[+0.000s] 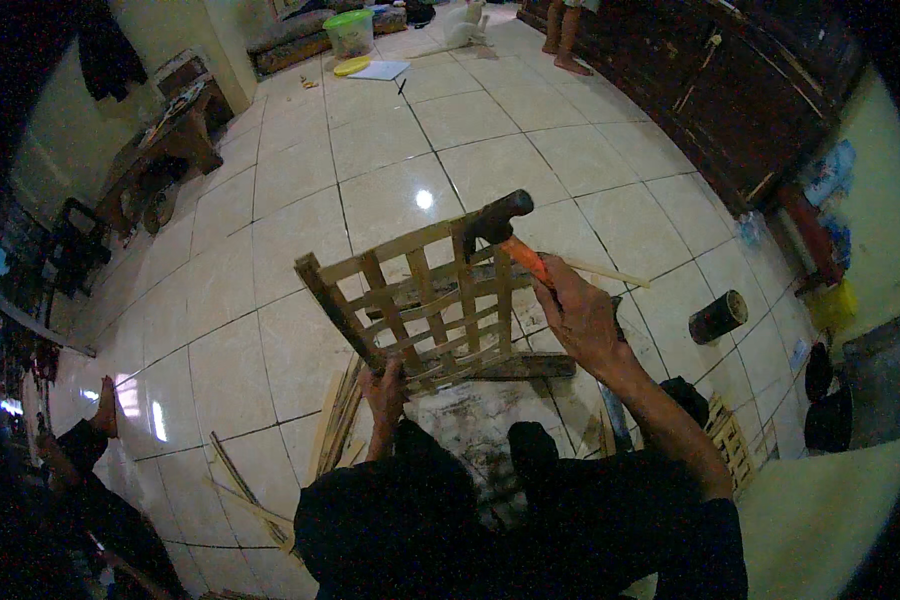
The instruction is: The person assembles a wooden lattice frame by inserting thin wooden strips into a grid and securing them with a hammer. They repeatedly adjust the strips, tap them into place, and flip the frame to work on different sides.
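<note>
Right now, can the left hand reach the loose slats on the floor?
Probably yes: the slats lie just beside the left hand, nothing between. But that hand grips the frame, so it must let go first.

Blue-and-white poster (832,172), rectangular, on the wall far right of the right-hand grip and above it. Flat white package or sheet (378,70) on the floor, far beyond both grips, beside a green lidded tub (350,32).
</note>
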A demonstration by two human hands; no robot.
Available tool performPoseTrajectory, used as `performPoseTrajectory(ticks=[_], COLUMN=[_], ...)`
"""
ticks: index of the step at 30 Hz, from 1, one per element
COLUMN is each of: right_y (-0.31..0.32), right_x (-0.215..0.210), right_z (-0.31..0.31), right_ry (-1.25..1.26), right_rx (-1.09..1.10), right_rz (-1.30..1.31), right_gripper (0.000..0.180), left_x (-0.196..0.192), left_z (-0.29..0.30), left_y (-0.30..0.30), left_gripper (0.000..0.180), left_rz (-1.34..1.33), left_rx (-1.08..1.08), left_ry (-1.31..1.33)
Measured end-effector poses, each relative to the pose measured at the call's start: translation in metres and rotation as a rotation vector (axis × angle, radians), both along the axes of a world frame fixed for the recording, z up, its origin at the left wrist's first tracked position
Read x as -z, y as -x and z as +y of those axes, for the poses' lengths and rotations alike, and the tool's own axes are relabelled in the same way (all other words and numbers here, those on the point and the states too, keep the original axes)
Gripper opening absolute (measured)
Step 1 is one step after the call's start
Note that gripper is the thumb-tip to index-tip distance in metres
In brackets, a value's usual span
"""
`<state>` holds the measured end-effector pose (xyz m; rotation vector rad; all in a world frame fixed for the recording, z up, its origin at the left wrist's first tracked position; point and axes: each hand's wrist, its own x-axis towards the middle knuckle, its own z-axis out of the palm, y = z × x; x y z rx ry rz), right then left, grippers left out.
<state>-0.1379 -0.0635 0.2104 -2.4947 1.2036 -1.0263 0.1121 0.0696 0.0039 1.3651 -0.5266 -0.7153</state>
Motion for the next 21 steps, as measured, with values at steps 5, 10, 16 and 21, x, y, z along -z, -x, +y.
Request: performPoseTrajectory(ticks=[5,10,16,21], right_y=[0.002,-0.002,0.002,0.011], right_x=[0.004,-0.006,0.001,0.018], right_z=[0.000,0.004,0.007,0.012], right_ry=[0.031,-0.103,0.051,-0.112], right_rx=[-0.004,0.042,-0.001,0.006], right_rz=[-0.065,0.106,0.023,0.011], right_gripper=[0.027,0.025,0.025,0.026], left_x=[0.007,0.003,0.000,-0.007], left_z=[-0.003,0.000,-0.002,-0.001], left_y=[-0.001,0.001,0.002,0.007], left_gripper=[0.022,0.024,0.022,0.023], left_rz=[-0.084,-0.090,-0.071,-0.063], left_rx=[-0.002,-0.048,0.002,-0.029], left_ry=[-0.028,0.023,-0.066,0.015])
